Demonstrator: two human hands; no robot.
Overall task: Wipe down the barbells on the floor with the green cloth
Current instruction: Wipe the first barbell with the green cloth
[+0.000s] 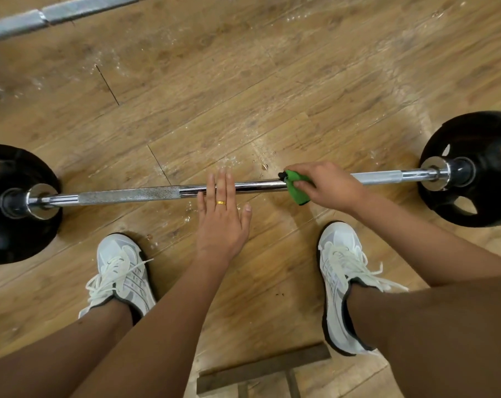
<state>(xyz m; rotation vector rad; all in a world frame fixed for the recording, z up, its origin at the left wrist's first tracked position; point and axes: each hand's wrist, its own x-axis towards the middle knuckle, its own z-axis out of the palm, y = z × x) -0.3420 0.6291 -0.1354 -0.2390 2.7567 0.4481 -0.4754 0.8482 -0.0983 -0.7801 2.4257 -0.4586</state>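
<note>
The barbell (146, 193) lies across the wooden floor (243, 96) just beyond two white shoes (120, 271), a black plate (479, 145) at each end. The right hand (326, 186) curls its fingers (309, 171) round the green cloth (296, 187), which wraps the bar right of centre. The left hand (222, 219) (a ring (221, 202) on one finger) lies flat, fingers straight across the bar's middle. A second barbell (57, 12) lies far left.
</note>
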